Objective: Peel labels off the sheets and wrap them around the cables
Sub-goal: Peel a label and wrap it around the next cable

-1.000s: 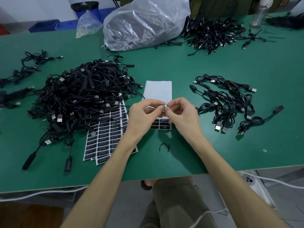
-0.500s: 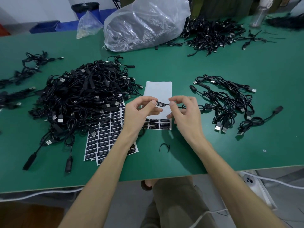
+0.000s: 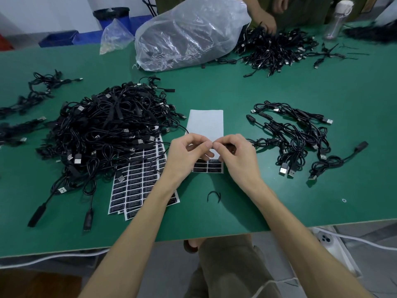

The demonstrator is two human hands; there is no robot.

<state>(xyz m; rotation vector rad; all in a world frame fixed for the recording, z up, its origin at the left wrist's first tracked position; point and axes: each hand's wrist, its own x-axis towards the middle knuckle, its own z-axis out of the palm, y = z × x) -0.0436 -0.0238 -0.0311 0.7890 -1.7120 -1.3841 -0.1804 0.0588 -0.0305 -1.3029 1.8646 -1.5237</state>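
The left hand (image 3: pixel 184 155) and the right hand (image 3: pixel 238 155) both pinch one thin black cable (image 3: pixel 225 144), fingertips touching, just above the almost used-up label sheet (image 3: pixel 206 123). The label is hidden between the fingers. If the pinch slips, the sticky label could go on crooked or stick to a finger, and because the cable seems to run into the big cable pile (image 3: pixel 107 130), a tug could drag others along.

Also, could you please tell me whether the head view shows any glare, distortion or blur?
Head view: wide-angle lens stretches the corners; light glares off the plastic bag; shadows fall on the table beneath the left hand and right hand; both hands, pinching a cable, look sharp.
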